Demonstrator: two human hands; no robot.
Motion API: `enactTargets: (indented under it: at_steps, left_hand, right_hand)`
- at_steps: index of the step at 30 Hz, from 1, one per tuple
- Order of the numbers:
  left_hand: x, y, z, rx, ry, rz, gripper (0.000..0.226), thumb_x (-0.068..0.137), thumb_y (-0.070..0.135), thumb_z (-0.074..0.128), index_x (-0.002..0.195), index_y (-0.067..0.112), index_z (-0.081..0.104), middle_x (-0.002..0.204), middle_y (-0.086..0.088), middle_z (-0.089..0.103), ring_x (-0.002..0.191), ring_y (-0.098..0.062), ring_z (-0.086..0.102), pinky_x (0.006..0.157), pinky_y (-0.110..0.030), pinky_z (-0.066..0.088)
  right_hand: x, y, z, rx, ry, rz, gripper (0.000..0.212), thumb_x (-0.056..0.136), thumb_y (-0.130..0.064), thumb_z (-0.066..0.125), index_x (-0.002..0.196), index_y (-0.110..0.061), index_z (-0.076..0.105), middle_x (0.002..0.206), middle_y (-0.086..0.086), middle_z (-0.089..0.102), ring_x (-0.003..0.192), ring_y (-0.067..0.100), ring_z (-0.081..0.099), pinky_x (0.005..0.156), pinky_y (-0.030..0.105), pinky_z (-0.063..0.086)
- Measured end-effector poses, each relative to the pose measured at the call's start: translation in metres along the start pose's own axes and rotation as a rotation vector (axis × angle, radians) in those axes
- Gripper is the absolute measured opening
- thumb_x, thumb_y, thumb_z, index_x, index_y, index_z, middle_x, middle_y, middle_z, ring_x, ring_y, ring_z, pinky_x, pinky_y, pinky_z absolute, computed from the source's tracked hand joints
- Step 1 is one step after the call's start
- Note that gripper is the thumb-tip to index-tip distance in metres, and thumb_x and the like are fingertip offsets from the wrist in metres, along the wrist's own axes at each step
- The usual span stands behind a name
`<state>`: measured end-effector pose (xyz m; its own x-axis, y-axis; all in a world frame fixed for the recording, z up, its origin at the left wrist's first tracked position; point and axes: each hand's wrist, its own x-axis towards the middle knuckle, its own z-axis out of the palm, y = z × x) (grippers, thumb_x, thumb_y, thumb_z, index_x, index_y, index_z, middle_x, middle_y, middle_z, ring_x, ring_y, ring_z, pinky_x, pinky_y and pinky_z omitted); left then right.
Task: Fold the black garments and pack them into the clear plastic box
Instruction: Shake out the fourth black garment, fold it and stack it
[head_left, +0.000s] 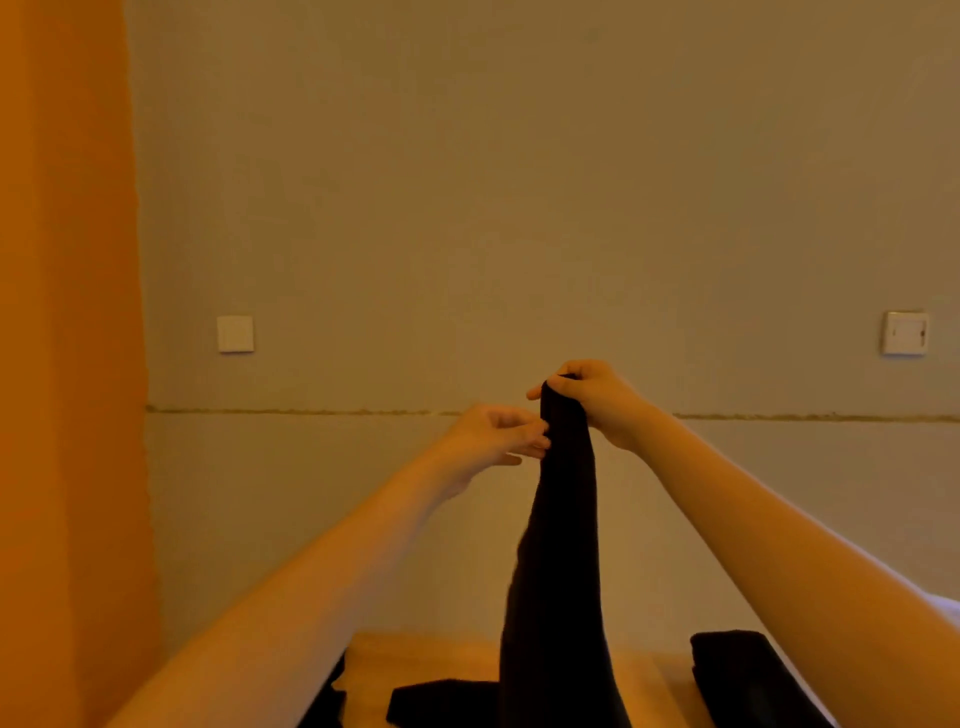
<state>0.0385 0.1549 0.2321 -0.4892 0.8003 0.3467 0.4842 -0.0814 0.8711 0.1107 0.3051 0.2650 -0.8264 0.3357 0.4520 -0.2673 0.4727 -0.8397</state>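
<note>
A long black garment (558, 571) hangs upright in front of me, stretched from near head height down past the bottom of the view. My right hand (597, 402) grips its top end, fingers curled round the cloth. My left hand (493, 436) is just to the left, its fingertips touching or pinching the garment's edge a little below the top. More black cloth (441, 701) lies on the wooden table (431, 657) at the bottom. Another black piece (748, 675) lies at the right. The clear plastic box is out of view.
A plain wall fills most of the view, with a white switch plate (235, 334) at the left and another (905, 333) at the right. An orange curtain or panel (67, 338) runs down the left side.
</note>
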Motion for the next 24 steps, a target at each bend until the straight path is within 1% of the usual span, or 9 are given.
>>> enactTargets:
  at_steps: [2,4,7,9,14,17,19,22,24]
  left_hand:
    - [0.004,-0.007,0.01,-0.071,0.066,0.0,0.009,0.09,0.022,0.06,0.097,0.02,0.065,0.091,0.006,0.069,0.09,-0.009,0.066,0.082,-0.028,0.048]
    - [0.008,-0.011,0.019,-0.089,0.097,-0.019,0.014,0.089,0.023,0.063,0.102,0.019,0.061,0.099,0.006,0.066,0.097,-0.009,0.063,0.084,-0.03,0.048]
    - [0.012,-0.012,0.029,-0.024,0.176,-0.011,0.001,0.089,0.018,0.063,0.088,0.017,0.062,0.091,0.003,0.066,0.086,-0.009,0.063,0.075,-0.025,0.048]
    - [0.014,-0.012,0.031,-0.026,0.234,0.009,0.014,0.091,0.014,0.058,0.079,0.015,0.063,0.081,0.002,0.066,0.077,-0.009,0.063,0.069,-0.023,0.047]
    - [0.015,-0.016,0.021,-0.149,0.138,-0.027,0.028,0.1,0.013,0.04,0.076,0.011,0.054,0.073,-0.003,0.057,0.065,-0.011,0.056,0.063,-0.022,0.046]
    - [0.015,-0.015,0.011,-0.169,0.185,-0.075,0.03,0.1,0.016,0.041,0.074,0.013,0.054,0.073,-0.003,0.054,0.065,-0.013,0.051,0.059,-0.025,0.039]
    - [0.01,-0.015,-0.003,-0.203,0.184,-0.08,0.027,0.098,0.018,0.045,0.074,0.015,0.055,0.071,-0.002,0.055,0.062,-0.011,0.052,0.054,-0.023,0.04]
    - [0.0,-0.028,-0.037,-0.173,-0.011,-0.079,0.016,0.086,0.03,0.062,0.089,0.013,0.064,0.08,-0.005,0.063,0.069,-0.011,0.061,0.059,-0.02,0.048]
    - [-0.011,-0.038,-0.06,-0.092,-0.26,-0.176,0.048,0.067,0.042,0.079,0.1,0.01,0.067,0.093,-0.007,0.069,0.083,-0.015,0.066,0.07,-0.022,0.054]
  right_hand:
    - [-0.003,0.003,-0.002,0.037,-0.013,0.011,0.022,0.097,-0.011,0.045,0.078,-0.006,0.055,0.085,0.004,0.069,0.075,0.016,0.065,0.062,0.025,0.051]
    - [-0.005,0.006,-0.005,0.048,-0.024,0.029,0.021,0.097,-0.011,0.045,0.08,-0.006,0.056,0.082,0.005,0.069,0.073,0.016,0.066,0.061,0.023,0.051]
    - [-0.006,0.011,-0.007,0.033,-0.037,0.047,0.021,0.096,-0.01,0.047,0.077,-0.008,0.055,0.078,0.008,0.064,0.068,0.016,0.063,0.06,0.023,0.049]
    - [-0.007,0.013,-0.009,0.027,-0.042,0.049,0.022,0.096,-0.009,0.047,0.075,-0.009,0.054,0.076,0.007,0.06,0.067,0.015,0.059,0.059,0.022,0.048]
    - [-0.009,0.014,-0.02,0.049,-0.141,0.081,0.021,0.097,-0.014,0.047,0.079,-0.01,0.058,0.074,0.001,0.057,0.065,0.009,0.055,0.055,0.016,0.045]
    - [-0.013,0.019,-0.027,-0.008,-0.269,0.146,0.024,0.096,-0.024,0.047,0.082,-0.012,0.062,0.068,-0.003,0.058,0.062,0.007,0.054,0.057,0.016,0.045]
    - [-0.016,0.022,-0.035,-0.051,-0.322,0.168,0.021,0.094,-0.021,0.05,0.08,-0.011,0.062,0.065,-0.004,0.059,0.06,0.005,0.056,0.056,0.016,0.046]
    - [-0.02,0.025,-0.051,-0.179,-0.321,0.188,0.016,0.091,-0.012,0.056,0.076,-0.011,0.063,0.068,-0.004,0.06,0.064,0.005,0.058,0.058,0.017,0.047]
    - [-0.02,0.027,-0.063,-0.243,-0.289,0.178,0.015,0.089,-0.008,0.058,0.075,-0.01,0.062,0.07,-0.001,0.058,0.066,0.008,0.056,0.06,0.018,0.046]
